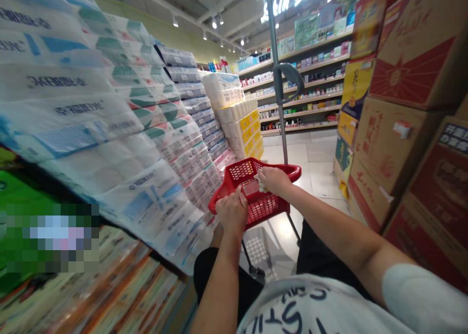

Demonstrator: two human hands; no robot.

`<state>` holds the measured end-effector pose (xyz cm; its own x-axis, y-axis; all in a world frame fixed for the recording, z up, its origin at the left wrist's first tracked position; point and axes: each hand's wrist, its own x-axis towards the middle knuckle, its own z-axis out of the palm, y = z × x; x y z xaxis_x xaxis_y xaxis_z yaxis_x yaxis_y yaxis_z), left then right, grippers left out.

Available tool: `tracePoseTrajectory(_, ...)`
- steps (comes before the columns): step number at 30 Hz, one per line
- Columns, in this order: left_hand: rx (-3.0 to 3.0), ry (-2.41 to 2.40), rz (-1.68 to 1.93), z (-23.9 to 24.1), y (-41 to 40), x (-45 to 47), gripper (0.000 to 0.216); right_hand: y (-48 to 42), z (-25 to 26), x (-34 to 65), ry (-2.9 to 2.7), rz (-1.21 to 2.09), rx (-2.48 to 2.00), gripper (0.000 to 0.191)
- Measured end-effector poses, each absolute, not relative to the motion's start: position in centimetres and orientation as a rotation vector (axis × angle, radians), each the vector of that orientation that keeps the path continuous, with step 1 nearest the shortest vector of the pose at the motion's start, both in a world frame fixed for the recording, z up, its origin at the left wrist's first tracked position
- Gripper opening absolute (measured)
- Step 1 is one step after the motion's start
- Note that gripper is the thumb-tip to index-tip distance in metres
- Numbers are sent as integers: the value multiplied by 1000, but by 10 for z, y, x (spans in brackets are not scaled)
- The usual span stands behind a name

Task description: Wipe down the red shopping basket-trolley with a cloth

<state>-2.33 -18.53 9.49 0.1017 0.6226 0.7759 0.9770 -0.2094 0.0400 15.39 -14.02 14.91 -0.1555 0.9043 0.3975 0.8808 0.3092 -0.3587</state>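
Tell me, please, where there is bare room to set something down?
Bare: the tiled floor ahead, between the tissue packs and the cardboard boxes. The red basket looks free at its far corner; the left hand grips its near rim, and the right hand holds a white cloth over it.

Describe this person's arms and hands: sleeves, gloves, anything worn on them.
Both hands are bare: no gloves on the left hand or right hand, and no watch or bracelet shows at either wrist. The right arm has a short white sleeve ending above the elbow. It belongs to a white shirt with dark lettering. The left arm shows no sleeve up to the picture's edge.
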Motion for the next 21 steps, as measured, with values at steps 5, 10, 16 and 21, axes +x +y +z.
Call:
tracePoseTrajectory(5, -1878, -1545, -985, 91, -187, -24, 39, -146, 142, 154, -1985, 54, -1640, 47)
tracePoseTrajectory(10, -1849, -1568, -961, 88, -194, -30, 39, -158, 149, 150, -2089, -5, -1637, 43)
tracePoseTrajectory(16, -1871, -1809, -801, 113, -194, -27, 38, -155, 168, 142, -2332, -26, -1627, 35)
tracePoseTrajectory(21, -1889, -1878, -673, 125, -194, -18, 39, -158, 167, 137, -2418, -136, -1584, 29)
